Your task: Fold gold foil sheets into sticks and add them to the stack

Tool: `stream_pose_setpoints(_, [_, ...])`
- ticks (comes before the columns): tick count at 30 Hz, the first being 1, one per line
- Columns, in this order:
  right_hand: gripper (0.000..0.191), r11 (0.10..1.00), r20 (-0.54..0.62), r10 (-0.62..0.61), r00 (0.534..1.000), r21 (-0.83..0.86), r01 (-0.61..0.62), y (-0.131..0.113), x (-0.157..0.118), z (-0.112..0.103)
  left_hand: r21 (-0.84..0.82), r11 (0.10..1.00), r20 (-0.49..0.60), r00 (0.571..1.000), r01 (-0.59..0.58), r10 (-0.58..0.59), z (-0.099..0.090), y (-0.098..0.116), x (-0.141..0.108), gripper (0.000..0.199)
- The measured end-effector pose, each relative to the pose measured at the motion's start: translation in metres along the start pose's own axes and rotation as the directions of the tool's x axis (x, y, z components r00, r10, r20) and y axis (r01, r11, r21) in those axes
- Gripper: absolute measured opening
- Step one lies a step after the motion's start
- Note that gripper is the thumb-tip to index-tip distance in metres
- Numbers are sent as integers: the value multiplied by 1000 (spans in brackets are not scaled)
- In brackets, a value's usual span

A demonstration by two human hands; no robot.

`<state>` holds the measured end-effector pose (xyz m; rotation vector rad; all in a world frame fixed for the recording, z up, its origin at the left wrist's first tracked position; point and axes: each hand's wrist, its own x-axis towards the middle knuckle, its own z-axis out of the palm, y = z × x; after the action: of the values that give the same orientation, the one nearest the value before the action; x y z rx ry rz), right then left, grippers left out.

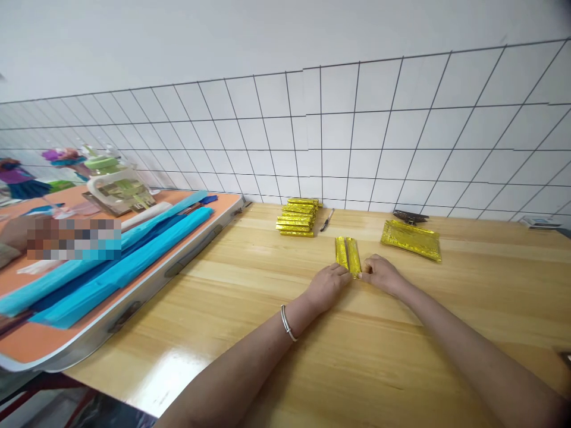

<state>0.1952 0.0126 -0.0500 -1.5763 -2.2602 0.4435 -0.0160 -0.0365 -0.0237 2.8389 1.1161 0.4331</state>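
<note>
A sheet of gold foil paper (354,257) lies before me on the wooden table, its two sides folded in so that a dark slit runs between them. The fingers of my left hand (329,286) rest flat over its near left corner. At the near right edge, my right hand (382,274) has curled fingers, with thumb and forefinger pinched on the foil. Farther back sits a stack of folded gold foil strips (298,217). Flat gold foil sheets (411,239) lie to the right, beyond my right hand.
A pen (327,220) lies beside the stack. A dark hair claw clip (410,216) touches the back of the foil sheets. On the left, an orange-topped folding table (27,345) holds blue crepe paper (147,255) and a green-lidded bottle (104,166); another person's hand (27,233) is there. A tiled wall closes the back.
</note>
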Motion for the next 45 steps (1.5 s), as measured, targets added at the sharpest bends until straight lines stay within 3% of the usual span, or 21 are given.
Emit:
stream_pose_setpoints(5, [7,998,-83,-34,996,53,39,6,-9,3,60,997,30,999,41,-43,-6,12,-10,18])
stream_pose_setpoints(12, [28,988,-202,-134,970,49,147,-13,-52,-3,85,993,12,997,75,-77,-6,21,-9,15])
stream_pose_setpoints(14, [36,964,-140,-266,954,-40,263,-25,-63,-1,81,994,-2,998,70,-71,-5,22,-8,17])
stream_pose_setpoints(16, [47,942,-30,-320,947,-114,315,-36,-69,1,77,995,-7,998,65,-65,-5,21,-9,18])
stream_pose_setpoints(19, [56,926,94,-313,945,-188,326,-42,-72,2,53,998,-1,999,35,-35,-6,16,-16,23])
stream_pose_setpoints(22, [55,915,133,-313,940,-224,337,-39,-72,2,-2,1000,-13,1000,-22,22,-8,8,-29,36])
stream_pose_setpoints(27, [55,899,121,-311,943,-285,333,-36,-71,6,-64,997,1,999,-52,52,-9,-2,-40,43])
stream_pose_setpoints(33, [48,875,50,-332,942,-358,327,-43,-72,10,-81,997,-13,1000,2,-4,-10,5,-33,39])
stream_pose_setpoints(38, [46,895,2,-333,943,-314,316,-47,-68,6,-44,999,-5,1000,-6,6,-13,9,-30,34])
stream_pose_setpoints(45, [45,909,21,-327,945,-267,321,-45,-62,5,-80,996,-6,999,-39,38,-16,5,-32,35])
